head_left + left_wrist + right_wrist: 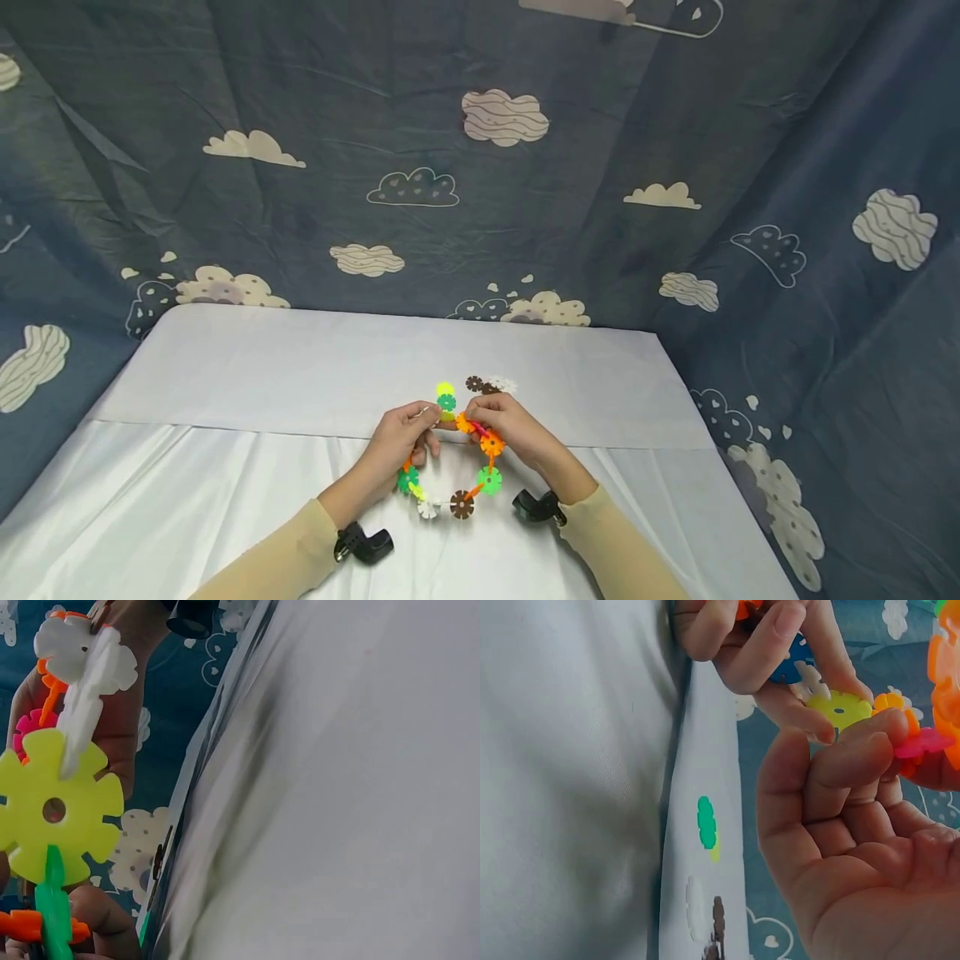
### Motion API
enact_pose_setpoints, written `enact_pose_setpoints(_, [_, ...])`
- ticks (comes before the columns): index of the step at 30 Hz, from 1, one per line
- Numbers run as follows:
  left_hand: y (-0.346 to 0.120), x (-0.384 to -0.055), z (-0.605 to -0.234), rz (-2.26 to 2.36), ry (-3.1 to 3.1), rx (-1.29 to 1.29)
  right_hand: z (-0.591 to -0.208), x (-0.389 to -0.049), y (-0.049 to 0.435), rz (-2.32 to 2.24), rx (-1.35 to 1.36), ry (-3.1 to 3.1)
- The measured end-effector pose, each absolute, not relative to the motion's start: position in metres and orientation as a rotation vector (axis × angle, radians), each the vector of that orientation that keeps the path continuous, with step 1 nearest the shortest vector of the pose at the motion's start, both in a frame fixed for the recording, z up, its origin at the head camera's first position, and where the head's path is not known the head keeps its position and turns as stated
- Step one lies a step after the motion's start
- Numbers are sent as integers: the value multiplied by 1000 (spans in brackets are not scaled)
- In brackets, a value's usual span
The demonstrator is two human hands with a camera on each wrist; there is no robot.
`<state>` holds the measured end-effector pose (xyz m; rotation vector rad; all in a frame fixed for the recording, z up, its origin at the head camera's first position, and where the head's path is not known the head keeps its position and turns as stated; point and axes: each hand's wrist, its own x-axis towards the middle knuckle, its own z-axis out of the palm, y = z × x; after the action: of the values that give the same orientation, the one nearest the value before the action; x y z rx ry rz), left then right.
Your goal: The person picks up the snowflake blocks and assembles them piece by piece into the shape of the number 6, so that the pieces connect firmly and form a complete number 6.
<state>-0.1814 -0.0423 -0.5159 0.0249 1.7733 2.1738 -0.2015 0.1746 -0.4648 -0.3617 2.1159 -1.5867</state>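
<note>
At the near side of the white-covered table, a chain of notched discs loops toward the person, its brown disc and white disc nearest; whether these touch the surface below cannot be told. Just beyond, the left hand pinches the chain near a yellow disc, while the right hand grips it beside an orange disc and a pink disc. The fingertips of both hands nearly meet, and the step in hand is judged to be work on the joint between them. Such a joint is best handled by holding each disc close to its slot, setting the two crosswise, lining notch with notch, and pressing straight in; a twist could spring neighbouring joints. The fingers hide the depth of this joint, so a light tug would be a sound check. The loop is best kept slack, lest it pull the pieces askew. Farther off lie a loose green disc, loose brown discs and loose white discs; behind them hangs a dark cloud-printed cloth.
</note>
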Motion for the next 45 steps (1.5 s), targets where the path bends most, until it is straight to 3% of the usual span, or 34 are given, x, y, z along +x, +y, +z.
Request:
enact_pose_setpoints(12, [-42,-180,-515,2095,1841,62,-466,-201,176,-1447,-458,2205])
enact_pose_setpoints(29, [-49,-179,-512,1851,2177,360,-469,-197,173,-1338,-469,2265])
enact_pose_setpoints(45, [-62,-195,-505,2104,2120,101,-476,-199,165,-1588,-269,2424])
